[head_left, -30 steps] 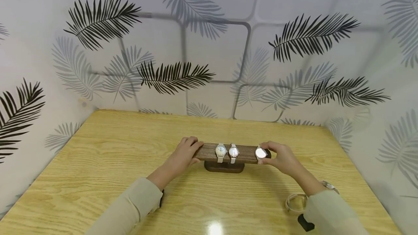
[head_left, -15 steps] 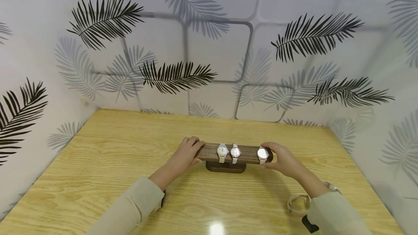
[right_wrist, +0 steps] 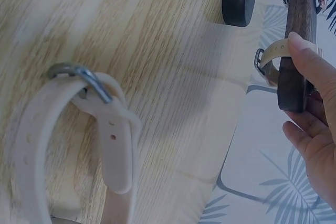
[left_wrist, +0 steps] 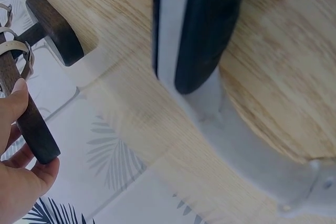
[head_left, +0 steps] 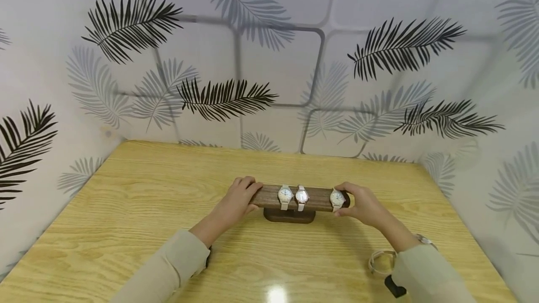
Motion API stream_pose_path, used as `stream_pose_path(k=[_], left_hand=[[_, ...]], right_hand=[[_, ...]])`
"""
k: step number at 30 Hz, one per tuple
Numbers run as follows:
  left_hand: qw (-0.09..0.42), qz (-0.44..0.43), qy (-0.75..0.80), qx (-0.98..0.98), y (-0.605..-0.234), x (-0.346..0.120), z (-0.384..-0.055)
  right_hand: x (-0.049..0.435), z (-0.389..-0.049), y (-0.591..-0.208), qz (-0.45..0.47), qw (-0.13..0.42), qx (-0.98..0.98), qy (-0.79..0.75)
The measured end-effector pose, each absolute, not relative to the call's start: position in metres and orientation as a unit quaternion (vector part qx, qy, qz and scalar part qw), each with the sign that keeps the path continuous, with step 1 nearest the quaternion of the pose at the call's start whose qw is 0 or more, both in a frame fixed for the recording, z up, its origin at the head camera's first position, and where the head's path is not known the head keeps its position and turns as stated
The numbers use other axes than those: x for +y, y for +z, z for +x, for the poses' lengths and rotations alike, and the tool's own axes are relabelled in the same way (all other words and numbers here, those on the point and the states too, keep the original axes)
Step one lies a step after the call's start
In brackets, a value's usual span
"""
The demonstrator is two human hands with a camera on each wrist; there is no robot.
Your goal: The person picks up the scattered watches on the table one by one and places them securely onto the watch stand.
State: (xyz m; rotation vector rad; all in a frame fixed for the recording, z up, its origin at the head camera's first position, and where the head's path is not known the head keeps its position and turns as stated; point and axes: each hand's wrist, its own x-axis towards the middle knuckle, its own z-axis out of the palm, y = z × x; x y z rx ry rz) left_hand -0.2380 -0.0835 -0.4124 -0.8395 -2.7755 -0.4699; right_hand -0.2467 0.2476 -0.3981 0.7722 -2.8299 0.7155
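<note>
A dark wooden watch stand (head_left: 269, 198) rests on the table, its bar level above a rounded base (head_left: 289, 215). Two watches with pale straps sit near the bar's middle: a larger watch (head_left: 285, 194) and a slimmer watch (head_left: 301, 196). My left hand (head_left: 236, 200) grips the bar's left end, thumb on the near side and fingers over the far side. Toward the right end sits a third watch (head_left: 337, 198), its pale strap (right_wrist: 276, 51) buckled round the bar. My right hand (head_left: 363, 204) pinches this watch by its strap, finger above and thumb below.
A pale strap loop (head_left: 381, 262) and a black piece (head_left: 395, 286) lie near my right forearm. In the right wrist view a pale strap with a metal buckle (right_wrist: 79, 74) fills the foreground. Patterned wall covering (head_left: 273, 125) borders the wood-grain table (head_left: 168, 176).
The glare on the right-hand watch has gone and its dial shows. My right thumb has shifted slightly down at its strap. The left hand keeps its grip on the bar.
</note>
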Motion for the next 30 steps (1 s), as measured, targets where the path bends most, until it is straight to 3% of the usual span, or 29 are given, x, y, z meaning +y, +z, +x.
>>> stream_pose_path(k=[16,30], left_hand=[[0.102,-0.286,-0.164,-0.939,-0.4102,-0.0815,-0.2366],[0.105,-0.285,-0.162,-0.939,-0.4107,-0.0821,-0.2361]], right_hand=[[0.2459,-0.2491,-0.3962,0.253,0.045,-0.937,0.235],[0.2396,-0.2501,-0.3987,0.271,0.064,-0.926,0.255]])
